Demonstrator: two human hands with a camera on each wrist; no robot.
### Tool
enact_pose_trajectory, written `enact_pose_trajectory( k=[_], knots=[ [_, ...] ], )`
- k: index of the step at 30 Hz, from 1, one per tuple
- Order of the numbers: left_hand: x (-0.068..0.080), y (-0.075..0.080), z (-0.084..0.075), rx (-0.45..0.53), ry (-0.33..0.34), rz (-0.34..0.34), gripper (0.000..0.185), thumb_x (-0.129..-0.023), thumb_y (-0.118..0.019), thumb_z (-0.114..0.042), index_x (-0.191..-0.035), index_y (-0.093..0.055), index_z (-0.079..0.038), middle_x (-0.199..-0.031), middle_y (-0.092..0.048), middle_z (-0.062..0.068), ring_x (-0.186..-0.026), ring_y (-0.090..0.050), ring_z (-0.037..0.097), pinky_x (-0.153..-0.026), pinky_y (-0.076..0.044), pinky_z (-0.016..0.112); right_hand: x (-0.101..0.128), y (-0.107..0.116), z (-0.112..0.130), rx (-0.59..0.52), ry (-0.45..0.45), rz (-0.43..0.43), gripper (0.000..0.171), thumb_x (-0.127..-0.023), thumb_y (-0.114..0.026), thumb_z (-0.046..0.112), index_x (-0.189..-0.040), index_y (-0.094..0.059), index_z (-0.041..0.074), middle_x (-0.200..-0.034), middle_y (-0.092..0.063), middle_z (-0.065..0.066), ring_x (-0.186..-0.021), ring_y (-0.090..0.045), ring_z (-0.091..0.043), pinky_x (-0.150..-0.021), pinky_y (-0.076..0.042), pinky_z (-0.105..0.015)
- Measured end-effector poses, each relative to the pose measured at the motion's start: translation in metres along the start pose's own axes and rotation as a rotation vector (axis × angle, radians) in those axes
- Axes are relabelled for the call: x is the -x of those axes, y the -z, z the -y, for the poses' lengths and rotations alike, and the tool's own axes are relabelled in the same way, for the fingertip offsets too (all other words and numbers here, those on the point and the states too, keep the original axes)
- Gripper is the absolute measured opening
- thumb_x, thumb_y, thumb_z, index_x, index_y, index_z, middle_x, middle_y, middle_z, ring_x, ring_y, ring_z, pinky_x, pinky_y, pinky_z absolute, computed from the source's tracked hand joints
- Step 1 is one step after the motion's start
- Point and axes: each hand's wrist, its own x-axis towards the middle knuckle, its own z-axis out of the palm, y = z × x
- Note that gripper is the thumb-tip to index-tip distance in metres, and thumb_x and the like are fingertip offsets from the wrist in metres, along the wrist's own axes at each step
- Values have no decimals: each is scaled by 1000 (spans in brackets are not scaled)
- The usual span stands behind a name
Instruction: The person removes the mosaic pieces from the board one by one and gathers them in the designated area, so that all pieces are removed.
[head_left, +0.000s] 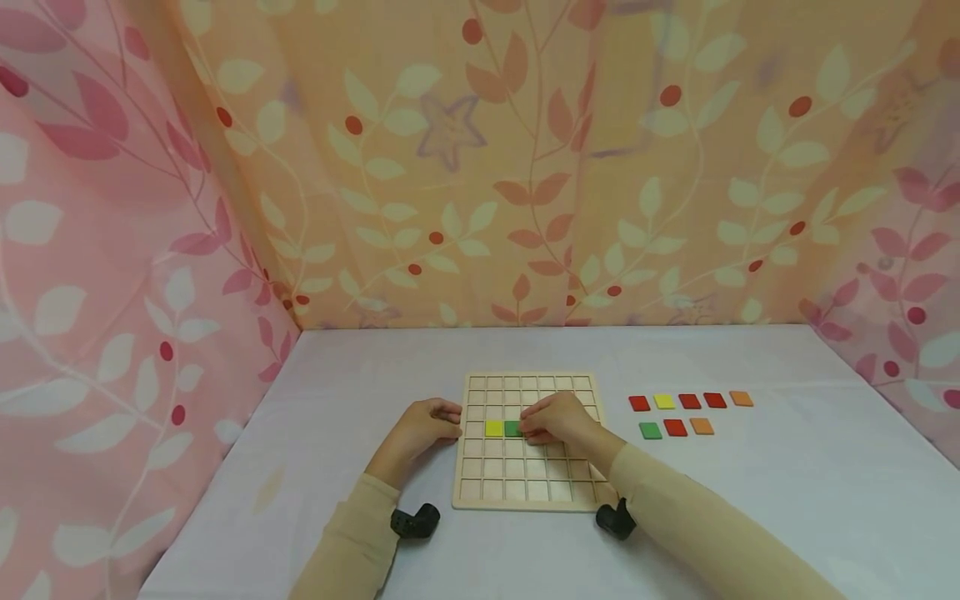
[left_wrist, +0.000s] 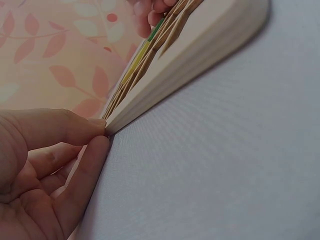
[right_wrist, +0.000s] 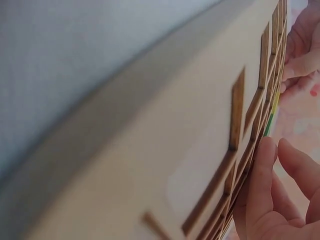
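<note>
My right hand point(head_left: 558, 421) fingertips press the green tile point(head_left: 513, 428) just left of them; my left hand point(head_left: 423, 425) pinches the board point(head_left: 480, 492) edge.

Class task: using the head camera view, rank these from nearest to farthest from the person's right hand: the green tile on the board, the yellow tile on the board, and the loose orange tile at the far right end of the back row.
1. Green tile: on the board, at the right hand's fingertips.
2. Yellow tile: on the board, just left of the green one.
3. Orange tile: off the board, far right on the table.
</note>
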Motion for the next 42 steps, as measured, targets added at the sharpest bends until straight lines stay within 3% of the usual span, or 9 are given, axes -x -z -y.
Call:
enact_pose_trajectory(
  k=[18,29,42],
  knots=[
    [3,1,1,18,-8,-9,33,-75,-68,4,-107,-62,4,-91,-61,11,-74,-57,13,-67,-53,27,-2,-5,3,78,-6,-17,14,-72,-73,-3,-86,-70,-5,-72,-70,-9,-54,-63,-12,-58,-56,-29],
    [3,2,0,10,-14,-5,33,-75,-68,4,-107,-62,3,-92,-61,11,-75,-58,13,-67,-53,26,1,-6,7,118,30,1,17,-73,-71,-4,-90,-68,-7,-73,-70,-11,-58,-64,-14,-60,-57,-30],
    [1,0,-1,14,-10,-8,34,-75,-68,5,-108,-62,3,-92,-61,11,-75,-58,13,-67,-53,25,5,-3,10,119,14,7,12,-74,-71,-4,-85,-69,-6,-71,-69,-10,-58,-65,-13,-61,-57,-29]
  ],
)
